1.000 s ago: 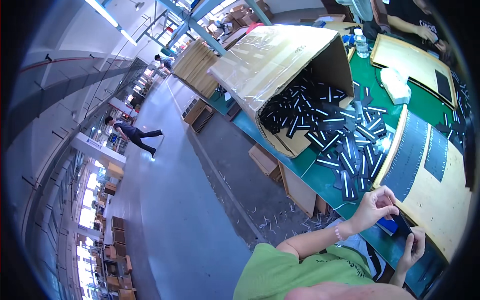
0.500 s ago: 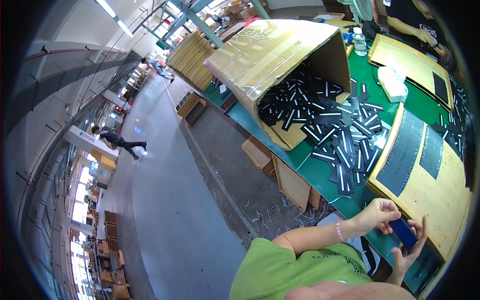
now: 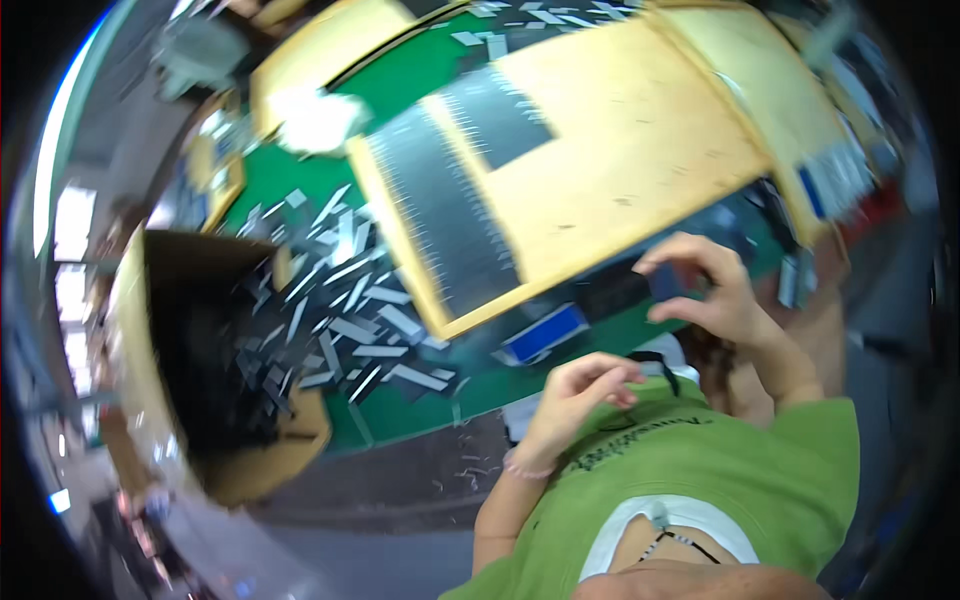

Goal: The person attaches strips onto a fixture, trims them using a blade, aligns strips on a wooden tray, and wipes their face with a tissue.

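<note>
My right hand point(image 3: 715, 290) is raised over the front edge of the bench, thumb and fingers gripping a small dark flat piece point(image 3: 666, 284) by its edges. My left hand point(image 3: 583, 392) hovers before my green shirt, its fingers curled together; blur hides whether anything is in them. Between my hands and the board, a blue rectangular block point(image 3: 545, 334) with a pale rim lies on the bench. Beyond it, a wooden-framed board point(image 3: 620, 130) carries dark pieces point(image 3: 440, 215) set in close rows on its left part.
Loose black pieces with white strips point(image 3: 350, 320) lie heaped on the green bench point(image 3: 400, 425), spilling from an open cardboard box point(image 3: 165, 400) at left. A white bundle point(image 3: 320, 122) sits behind them. Another wooden board point(image 3: 760, 60) stands at the far right.
My view has swung right and down toward the bench. My hands have parted; the dark piece they both held is in my right hand, and my left has drawn away.
</note>
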Demonstrator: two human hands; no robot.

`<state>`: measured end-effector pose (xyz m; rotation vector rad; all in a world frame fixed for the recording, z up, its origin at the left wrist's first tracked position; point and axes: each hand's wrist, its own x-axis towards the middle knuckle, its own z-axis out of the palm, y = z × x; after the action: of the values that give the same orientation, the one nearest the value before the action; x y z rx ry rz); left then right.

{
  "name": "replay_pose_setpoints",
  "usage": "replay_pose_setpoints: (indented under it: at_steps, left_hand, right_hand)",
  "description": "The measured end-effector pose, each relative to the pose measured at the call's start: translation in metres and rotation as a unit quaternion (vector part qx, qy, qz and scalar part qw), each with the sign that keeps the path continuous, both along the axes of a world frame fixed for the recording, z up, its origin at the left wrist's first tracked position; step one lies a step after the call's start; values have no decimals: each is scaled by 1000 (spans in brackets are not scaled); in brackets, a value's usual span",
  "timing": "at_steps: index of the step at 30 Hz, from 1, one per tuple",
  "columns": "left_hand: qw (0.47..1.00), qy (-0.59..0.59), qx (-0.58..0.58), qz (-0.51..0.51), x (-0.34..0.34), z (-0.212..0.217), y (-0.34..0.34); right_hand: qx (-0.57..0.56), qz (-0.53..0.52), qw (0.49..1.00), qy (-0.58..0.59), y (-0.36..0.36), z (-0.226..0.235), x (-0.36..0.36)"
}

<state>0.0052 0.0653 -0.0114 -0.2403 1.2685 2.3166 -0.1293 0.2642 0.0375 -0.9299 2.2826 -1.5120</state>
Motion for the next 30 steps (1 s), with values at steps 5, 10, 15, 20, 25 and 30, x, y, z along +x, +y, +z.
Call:
replay_pose_setpoints:
  at_steps: [5, 10, 15, 20, 25, 30]
  left_hand:
    - [998, -15, -28, -59, -8, -11, 24]
    - [998, -15, -45, -34, -9, -12, 24]
    - [996, -8, -86, 20, -7, -24, 16]
    - [998, 41, -19, 52, -14, -38, 41]
    - [995, 2, 8, 95, -19, -39, 43]
    - [994, 8, 24, 104, -13, -46, 44]
  right_hand:
    - [122, 4, 961, 246, 9, -30, -2]
    - [166, 17, 938, 304, 0, -43, -5]
    - [142, 32, 925, 351, -16, -51, -11]
    - [184, 0, 917, 353, 20, -79, -6]
    - [156, 24, 930, 332, 15, -93, -16]
    - [150, 39, 930, 333, 10, -86, -14]
